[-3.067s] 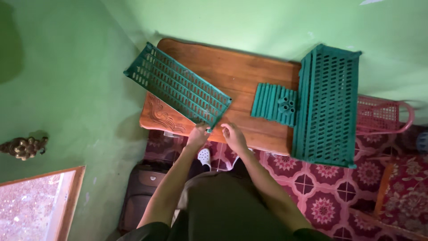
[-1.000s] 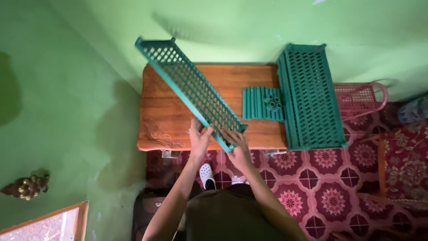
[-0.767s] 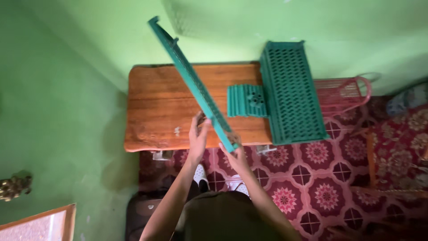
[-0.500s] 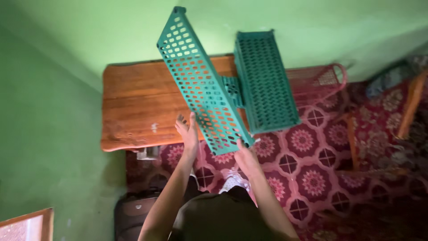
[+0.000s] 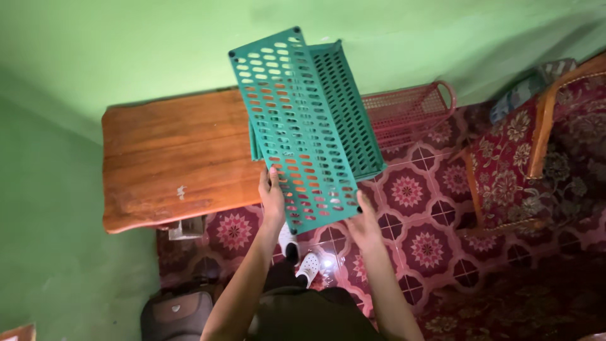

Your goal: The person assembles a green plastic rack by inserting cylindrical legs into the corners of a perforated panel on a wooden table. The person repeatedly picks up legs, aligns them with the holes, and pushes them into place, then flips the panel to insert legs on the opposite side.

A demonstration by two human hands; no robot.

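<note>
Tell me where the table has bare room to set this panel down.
The wooden table is bare across its left and middle, from the green wall down to its front edge. Its right end is crowded by the second green panel. The left hand and right hand hold the perforated green panel above it.

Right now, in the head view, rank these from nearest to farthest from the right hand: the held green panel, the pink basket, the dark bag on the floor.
1. Green slotted panel: in the right hand, gripped at its lower corner.
2. Pink basket: up and right, by the wall.
3. Dark bag: lower left, on the floor.
</note>
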